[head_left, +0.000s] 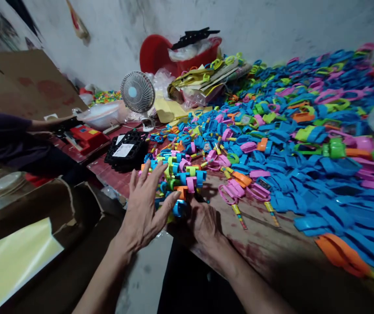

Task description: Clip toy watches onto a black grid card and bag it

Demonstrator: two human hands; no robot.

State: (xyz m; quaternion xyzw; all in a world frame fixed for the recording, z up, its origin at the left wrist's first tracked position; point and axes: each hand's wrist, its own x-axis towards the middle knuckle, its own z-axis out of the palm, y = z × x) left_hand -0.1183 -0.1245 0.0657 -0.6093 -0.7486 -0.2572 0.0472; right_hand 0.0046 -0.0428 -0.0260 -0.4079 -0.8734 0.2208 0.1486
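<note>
coloured pieces [280, 150] = plastic imo, smooth w/ a bit of gloss. red tub [154, 52] = plastic too, semi-shiny. cardboard panel [20, 72] = matt. wall [281, 26] = rough-ish, matt. yellow sheet [13, 261] def. glossy tbh.

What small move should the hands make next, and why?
Probably curl the left hand in to steady the bunch of colourful plastic pieces: its fingers are spread along the bunch's left side, while the right hand sits at the lower end, its grip partly hidden.
</note>
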